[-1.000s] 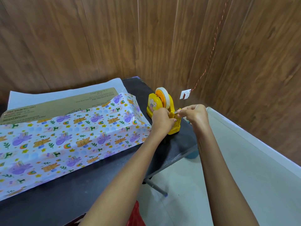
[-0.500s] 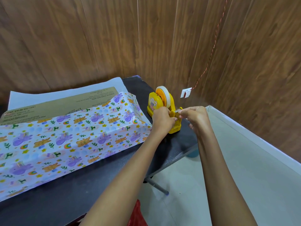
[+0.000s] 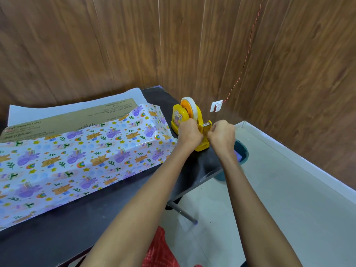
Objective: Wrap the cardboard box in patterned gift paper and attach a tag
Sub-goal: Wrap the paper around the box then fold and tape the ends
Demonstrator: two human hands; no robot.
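Left grip: the left hand (image 3: pixel 189 132) is clenched round the body of the yellow tape dispenser (image 3: pixel 178 117), right of frame centre, pinning it to the bench (image 3: pixel 86 228).
Right grip: the right hand (image 3: pixel 221 134) has its fingers curled tight at the cutter (image 3: pixel 207 124); it is judged to pinch the tape end, though the strip is too fine to make out.
Tape roll (image 3: pixel 192 105): upright in the dispenser, above both hands.
Gift paper (image 3: pixel 81 157): left half of the frame, draped over the near side and top of the cardboard box (image 3: pixel 63 122).
Box: long, lying flat; its far top strip is bare, so the seam is open.
Tag: not in view.
Bin (image 3: pixel 243 151): on the floor past the bench's right edge.
Step in hand: drawing off tape to fix the seam, an early stage.
Next move: probably a downward tear across the cutter, then carrying the strip left to the paper's loose edge.
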